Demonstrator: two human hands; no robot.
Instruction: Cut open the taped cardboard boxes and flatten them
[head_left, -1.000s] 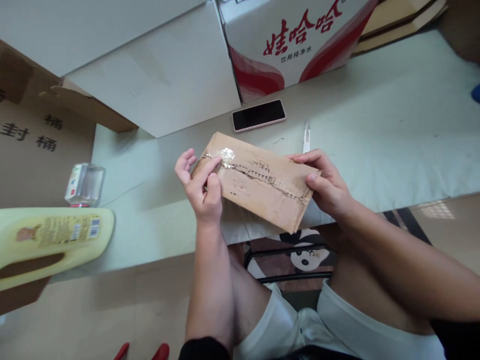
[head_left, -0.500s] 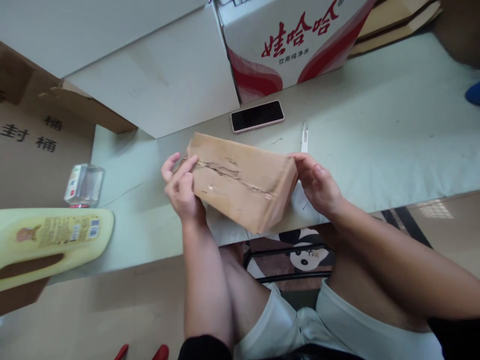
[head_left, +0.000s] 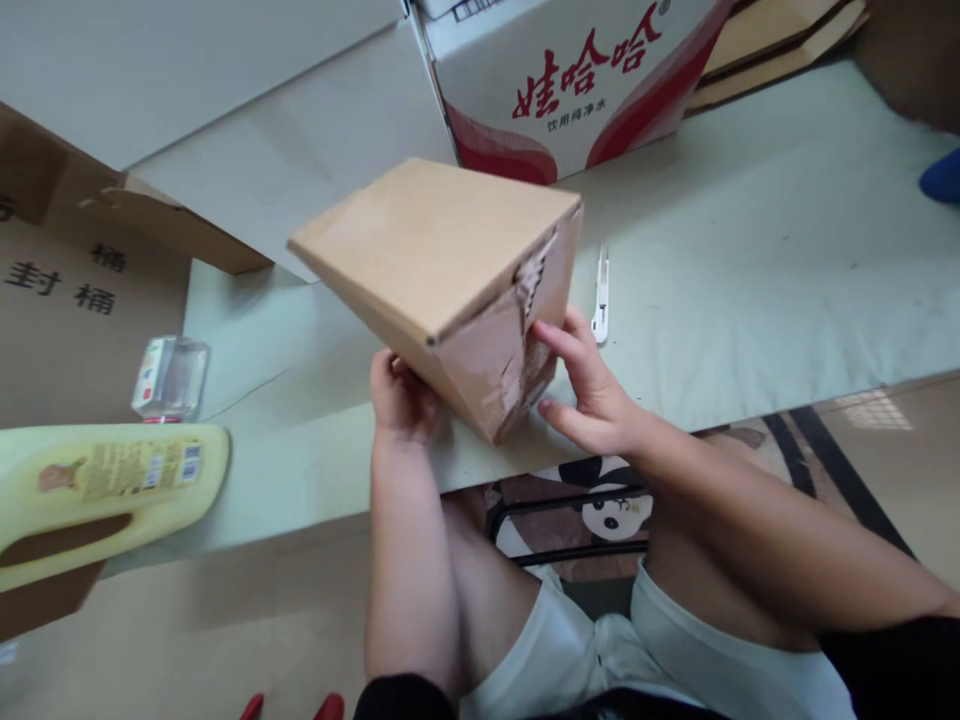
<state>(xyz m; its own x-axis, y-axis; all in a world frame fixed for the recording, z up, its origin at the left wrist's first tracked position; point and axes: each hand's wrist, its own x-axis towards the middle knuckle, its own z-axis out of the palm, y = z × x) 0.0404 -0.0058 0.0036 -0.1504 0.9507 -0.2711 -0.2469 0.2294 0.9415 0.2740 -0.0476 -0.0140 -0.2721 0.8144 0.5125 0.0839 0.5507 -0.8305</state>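
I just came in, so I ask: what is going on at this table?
A seated person handles a tilted brown cardboard box at the table. The left hand holds it by the lower left side; the right hand touches its torn, ragged end. A slim white tool lies on the table, in neither of the hands.

Single head-worn view, as I receive it: my camera looks forward and steeply down from above the pale fabric shorts, facing the pale green cloth-covered counter, close enough that the bare left hand and bare right hand lie near mid-frame.
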